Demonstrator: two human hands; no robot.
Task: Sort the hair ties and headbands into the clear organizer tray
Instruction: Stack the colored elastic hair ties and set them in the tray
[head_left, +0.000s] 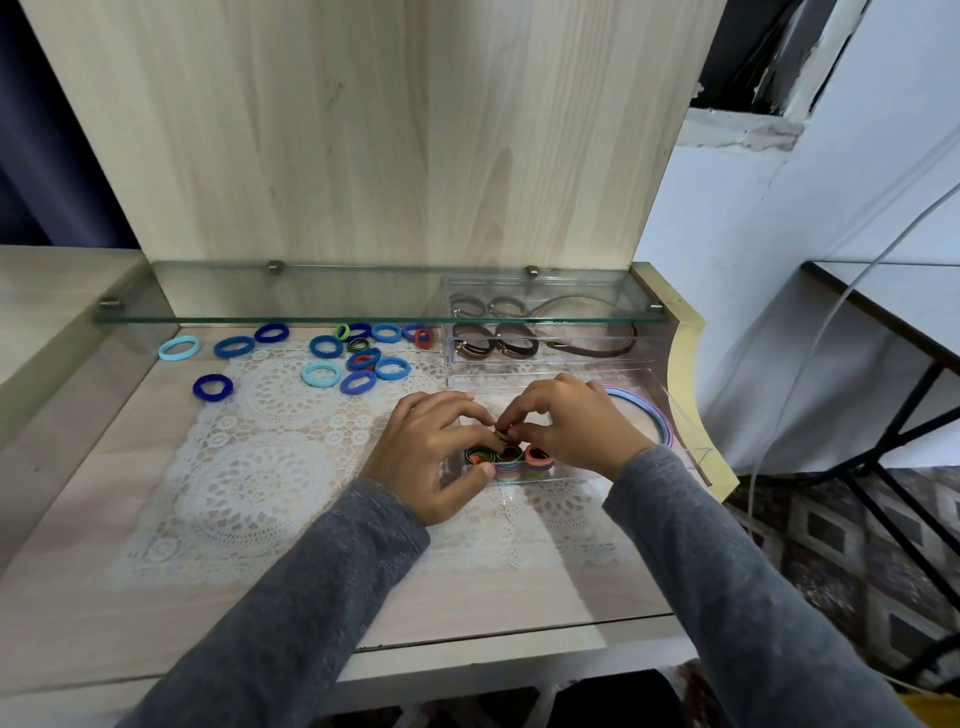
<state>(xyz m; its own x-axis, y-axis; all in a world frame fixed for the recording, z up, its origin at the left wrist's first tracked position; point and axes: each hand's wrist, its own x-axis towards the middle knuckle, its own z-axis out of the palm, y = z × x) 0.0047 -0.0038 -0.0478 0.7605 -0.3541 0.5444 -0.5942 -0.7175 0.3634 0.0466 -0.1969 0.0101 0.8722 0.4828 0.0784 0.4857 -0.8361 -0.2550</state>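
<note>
A clear organizer tray (680, 410) stands at the right of the table. Its near compartment holds packed small hair ties (519, 460) in mixed colours. My left hand (436, 447) and my right hand (566, 421) meet above that compartment, fingertips pinching one small hair tie (503, 432) together. Pastel headbands (644, 408) curve in the right compartment. Brown hair ties (493, 340) and a brown headband (597, 348) lie in the back compartments. Several loose blue hair ties (358, 358) lie scattered on the table at the back left.
A glass shelf (311, 304) runs across above the back of the table, over the tray's far end. A white lace mat (260, 457) covers the table's middle. A wooden panel (363, 130) rises behind. The table's curved edge (691, 364) is at the right.
</note>
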